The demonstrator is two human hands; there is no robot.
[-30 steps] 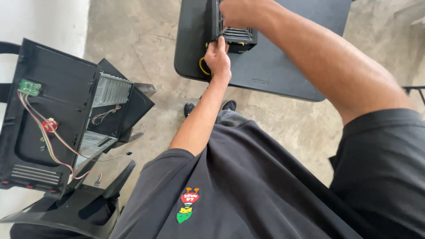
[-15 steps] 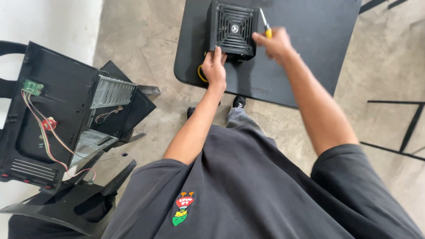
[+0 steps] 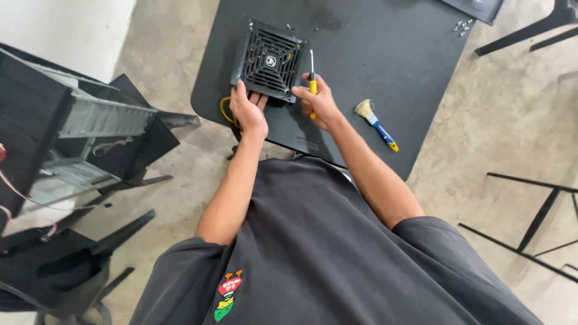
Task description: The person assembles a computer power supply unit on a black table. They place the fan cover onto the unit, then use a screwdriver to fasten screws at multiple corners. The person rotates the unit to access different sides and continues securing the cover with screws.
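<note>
A black power supply box (image 3: 268, 59) with a fan grille on top lies on the dark table (image 3: 373, 54). My left hand (image 3: 247, 112) rests against its near edge, fingers under the box's rim, beside a yellow cable (image 3: 224, 110). My right hand (image 3: 317, 101) is closed around a yellow-handled screwdriver (image 3: 312, 73) whose metal shaft points away from me, just right of the box.
A small brush with a blue handle (image 3: 376, 124) lies on the table to the right. Several loose screws (image 3: 462, 25) sit near the far right corner. An opened computer case (image 3: 66, 141) stands on the left on the concrete floor. Black metal legs (image 3: 530, 222) stand at right.
The view has tilted and drawn closer, showing more of the table. My right hand with the screwdriver has come down from the box's far side to its right near corner. My left hand stays at the near edge.
</note>
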